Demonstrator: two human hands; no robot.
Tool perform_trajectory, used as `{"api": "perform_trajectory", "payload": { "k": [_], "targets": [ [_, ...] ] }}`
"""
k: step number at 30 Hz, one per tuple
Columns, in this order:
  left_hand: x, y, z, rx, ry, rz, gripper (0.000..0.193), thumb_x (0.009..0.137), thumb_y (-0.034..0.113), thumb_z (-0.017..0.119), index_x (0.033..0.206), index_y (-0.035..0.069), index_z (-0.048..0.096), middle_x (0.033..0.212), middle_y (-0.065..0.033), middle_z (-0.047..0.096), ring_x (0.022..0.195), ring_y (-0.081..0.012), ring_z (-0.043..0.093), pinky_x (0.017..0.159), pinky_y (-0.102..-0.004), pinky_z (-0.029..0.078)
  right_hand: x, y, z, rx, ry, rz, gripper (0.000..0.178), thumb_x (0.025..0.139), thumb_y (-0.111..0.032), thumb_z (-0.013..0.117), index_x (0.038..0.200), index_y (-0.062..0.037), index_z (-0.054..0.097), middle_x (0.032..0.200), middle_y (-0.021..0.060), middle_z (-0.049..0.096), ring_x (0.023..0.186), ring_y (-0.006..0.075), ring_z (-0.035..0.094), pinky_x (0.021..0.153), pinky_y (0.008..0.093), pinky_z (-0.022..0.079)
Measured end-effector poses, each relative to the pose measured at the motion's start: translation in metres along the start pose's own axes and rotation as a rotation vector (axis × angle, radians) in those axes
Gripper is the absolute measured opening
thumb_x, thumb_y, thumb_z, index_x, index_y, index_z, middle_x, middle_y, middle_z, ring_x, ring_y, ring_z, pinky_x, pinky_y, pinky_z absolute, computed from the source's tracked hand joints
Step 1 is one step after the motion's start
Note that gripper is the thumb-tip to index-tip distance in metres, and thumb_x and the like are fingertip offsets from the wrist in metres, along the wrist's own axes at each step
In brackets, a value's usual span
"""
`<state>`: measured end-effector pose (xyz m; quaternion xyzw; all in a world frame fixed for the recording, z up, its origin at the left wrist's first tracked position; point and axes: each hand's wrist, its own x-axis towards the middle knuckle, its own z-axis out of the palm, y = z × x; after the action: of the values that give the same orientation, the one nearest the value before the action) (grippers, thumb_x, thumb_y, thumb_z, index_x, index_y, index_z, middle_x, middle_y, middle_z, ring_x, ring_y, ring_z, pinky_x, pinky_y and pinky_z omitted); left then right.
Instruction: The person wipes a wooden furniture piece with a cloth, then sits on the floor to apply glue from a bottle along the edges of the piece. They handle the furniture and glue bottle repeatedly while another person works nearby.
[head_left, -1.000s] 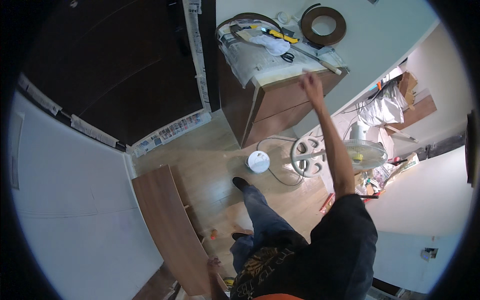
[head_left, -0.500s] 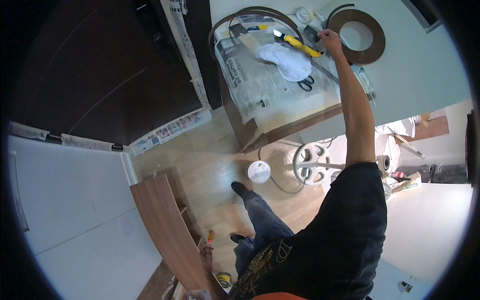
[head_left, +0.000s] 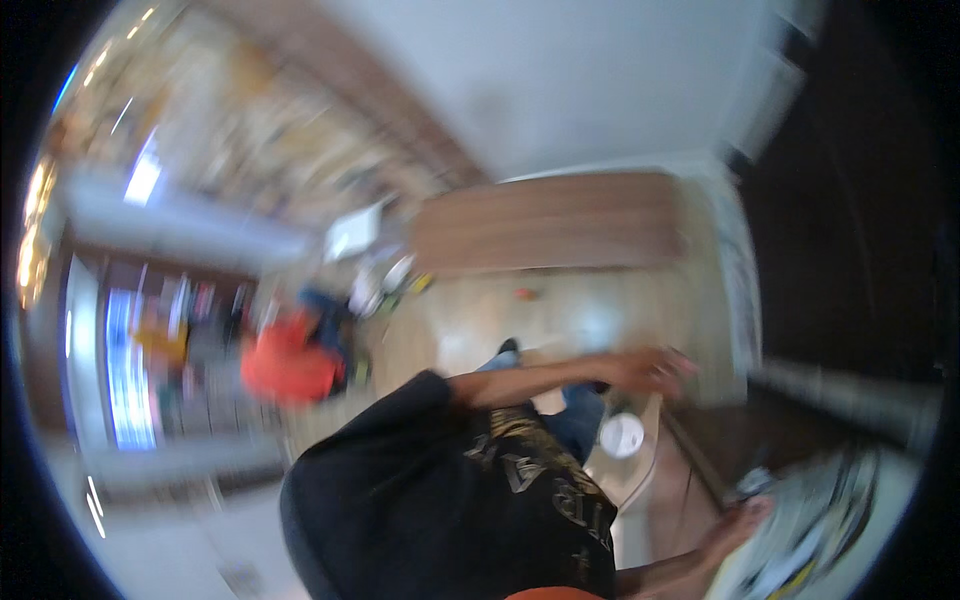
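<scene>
Motion blur covers much of the view. My left hand (head_left: 650,371) reaches across in front of me, above the floor and apart from the worktop; its fingers are smeared, so any small thing in them is unclear. At the lower right, my right hand (head_left: 740,525) is at the edge of the paper-covered worktop (head_left: 725,590). Beside its fingers is a blurred greyish-white thing (head_left: 755,482); whether I hold it cannot be seen. A yellow-handled cutter (head_left: 795,580) lies on the worktop.
A long brown wooden panel (head_left: 545,222) lies ahead by the white wall. A round white-topped object (head_left: 622,436) stands near my feet, and a small orange thing (head_left: 526,294) lies on the floor. To the left, a person in orange (head_left: 295,360) is low down. A dark panel (head_left: 850,200) rises at right.
My view has swung left, bringing the other person into sight. My left hand has come up from beside the wooden panel. My right hand has left the brown tape roll for the worktop's edge.
</scene>
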<state>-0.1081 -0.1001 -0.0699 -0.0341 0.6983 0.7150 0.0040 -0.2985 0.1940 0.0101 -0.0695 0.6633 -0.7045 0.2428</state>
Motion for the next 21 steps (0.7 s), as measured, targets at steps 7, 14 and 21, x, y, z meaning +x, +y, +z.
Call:
{"api": "perform_trajectory", "payload": {
  "k": [7,14,21],
  "targets": [
    [-0.117,0.038,-0.058,0.164,0.47,0.088,0.047,0.096,0.04,0.067,0.118,-0.001,0.065,0.111,-0.017,0.068,0.102,-0.0222,0.065,0.086,-0.0379,0.051,0.006,0.062,0.218,-0.26,-0.578,0.269,0.042,0.102,-0.027,0.058,0.136,-0.0022,0.051,0.134,0.0146,0.056,0.115,0.0244,0.057,0.099,0.0362,0.045],
    [-0.228,0.014,-0.086,-0.099,1.03,0.066,0.029,0.098,0.031,0.064,0.103,0.002,0.063,0.084,-0.0073,0.064,0.081,-0.0171,0.06,0.072,-0.0355,0.048,-0.067,0.1,0.397,0.338,-0.946,0.705,0.056,0.101,-0.035,0.062,0.145,-0.0032,0.045,0.139,0.0142,0.052,0.127,0.0254,0.052,0.106,0.0391,0.043],
    [-0.306,-0.063,-0.093,0.032,1.071,-0.201,0.023,0.098,0.026,0.059,0.105,0.004,0.064,0.094,-0.0161,0.068,0.089,-0.0284,0.066,0.078,-0.0421,0.051,-0.148,0.171,0.447,-0.173,-0.745,0.213,0.058,0.102,-0.028,0.061,0.151,-0.0055,0.039,0.139,0.0157,0.052,0.122,0.0259,0.056,0.104,0.0384,0.045]
  ]
}}
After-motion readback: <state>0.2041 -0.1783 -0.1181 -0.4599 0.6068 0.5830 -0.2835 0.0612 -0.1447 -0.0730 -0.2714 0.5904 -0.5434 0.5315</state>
